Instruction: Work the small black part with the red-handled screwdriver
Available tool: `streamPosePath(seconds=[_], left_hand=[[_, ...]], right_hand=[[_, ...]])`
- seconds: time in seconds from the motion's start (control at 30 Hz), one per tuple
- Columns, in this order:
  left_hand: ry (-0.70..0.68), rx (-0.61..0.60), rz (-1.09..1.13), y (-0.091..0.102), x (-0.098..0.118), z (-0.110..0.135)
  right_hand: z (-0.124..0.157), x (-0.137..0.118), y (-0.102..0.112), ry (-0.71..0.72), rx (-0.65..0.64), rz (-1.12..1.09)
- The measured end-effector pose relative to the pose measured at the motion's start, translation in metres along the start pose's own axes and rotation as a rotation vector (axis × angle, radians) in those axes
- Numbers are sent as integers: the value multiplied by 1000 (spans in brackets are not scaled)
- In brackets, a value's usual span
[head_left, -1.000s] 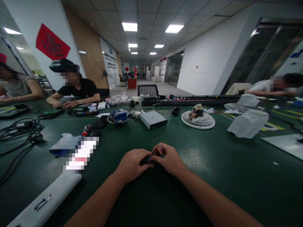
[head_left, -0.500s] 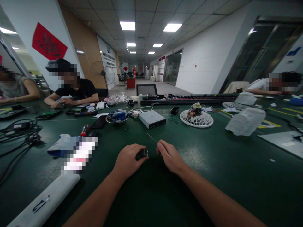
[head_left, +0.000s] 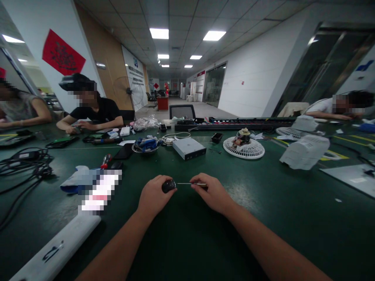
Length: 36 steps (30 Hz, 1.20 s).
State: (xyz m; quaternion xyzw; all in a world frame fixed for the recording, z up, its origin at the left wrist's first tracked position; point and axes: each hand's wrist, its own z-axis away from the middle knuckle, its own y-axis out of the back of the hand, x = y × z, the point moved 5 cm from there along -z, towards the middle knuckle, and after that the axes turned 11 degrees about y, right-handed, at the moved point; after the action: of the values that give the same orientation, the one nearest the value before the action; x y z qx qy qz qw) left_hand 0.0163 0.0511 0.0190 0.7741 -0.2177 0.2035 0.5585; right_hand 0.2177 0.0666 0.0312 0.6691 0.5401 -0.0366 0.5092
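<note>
Half a second ago the thin, straight metal-shafted hand tool (head_left: 185, 183) slanted up and away from the fingers; now it lies nearly level, pointing at the small black, rounded cylindrical piece (head_left: 168, 186). The right hand (head_left: 211, 192) pinches the tool, its fingers closed narrowly around the handle. The left hand (head_left: 152, 194) grips the black piece between thumb and fingers, its open-looking end turned toward the right fingers. Tip and rim are very near; whether they touch I cannot tell.

Beneath the fingers spreads a smooth, dull-shining dark green tabletop (head_left: 187, 246). Beyond them sits a boxy silver-grey metal drive (head_left: 187, 147); farther right of the fingers, a round, slotted white plastic grille (head_left: 244, 152).

The black piece looks dark and smooth, with a pale glint along its rim.
</note>
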Motion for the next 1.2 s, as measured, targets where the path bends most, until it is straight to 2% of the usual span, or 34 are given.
streamPosePath(seconds=[0.13,0.4,0.53,0.6,0.7,0.77,0.9,1.03,1.13,1.2], left_hand=[[-9,2,-6,0,1,1],[-80,-55,16,-3,4,2],[-83,-45,34,-3,4,2],[-99,-51,46,-2,5,3],[-115,-70,47,-3,5,4],[-117,-90,39,-4,5,4],[-119,-89,51,-4,6,4],[-130,-104,28,-7,7,5],[-120,-119,9,-7,7,5],[-112,-115,-3,-6,7,5]], right_hand=[[1,-2,7,12,62,-5],[0,1,1,-35,0,-16],[1,6,-4,-116,-51,-184],[2,10,-5,-152,-37,-242],[2,15,-4,-172,-3,-158],[3,16,-4,-170,-28,-124],[2,15,-5,-176,-49,-205],[1,17,-3,-197,-19,-89],[2,18,-6,-204,-79,-141],[2,19,-6,-213,-74,-147]])
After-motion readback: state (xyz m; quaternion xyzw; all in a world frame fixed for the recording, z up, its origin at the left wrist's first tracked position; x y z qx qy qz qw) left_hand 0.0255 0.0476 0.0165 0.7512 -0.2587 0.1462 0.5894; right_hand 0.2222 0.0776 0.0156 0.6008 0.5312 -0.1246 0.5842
